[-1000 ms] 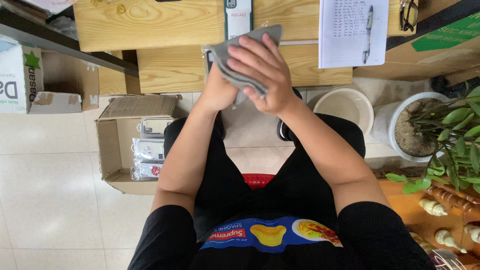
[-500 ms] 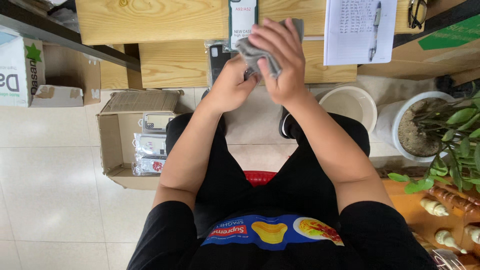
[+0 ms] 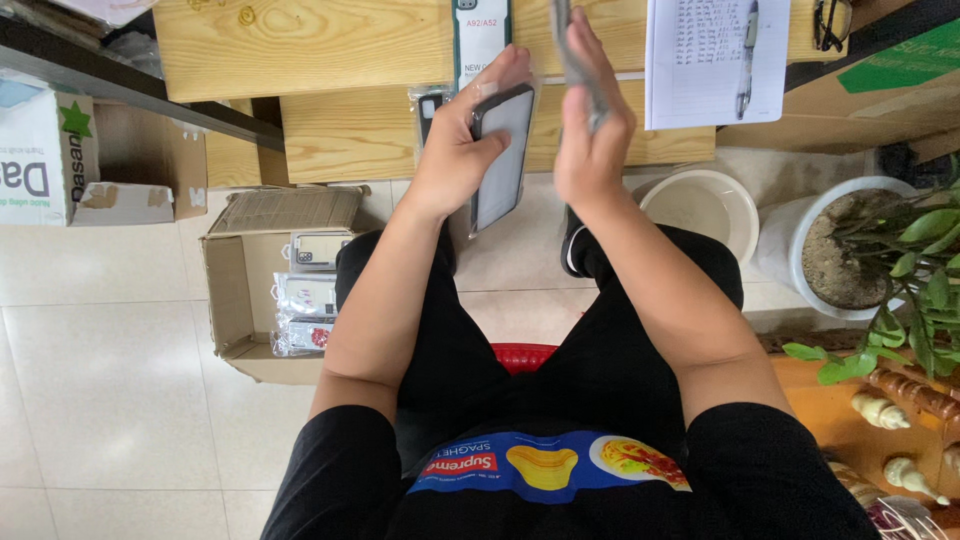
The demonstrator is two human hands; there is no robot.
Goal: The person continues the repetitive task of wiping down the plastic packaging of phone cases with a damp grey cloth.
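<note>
Fingers of the left hand [image 3: 455,150] wrap a dark phone [image 3: 502,155] by its edges, held upright above the knees, before the wooden bench [image 3: 340,130]. The right hand [image 3: 592,140] pinches a grey cloth [image 3: 572,55] beside it. Such an edge grip looks risky: any hard wipe could twist the phone loose onto the tile floor [image 3: 110,330].

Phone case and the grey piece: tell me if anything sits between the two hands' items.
Nothing visible does. The left hand holds the dark phone case; the right hand holds the grey piece upright beside it. Only an open gap over the wooden bench separates them.
</note>
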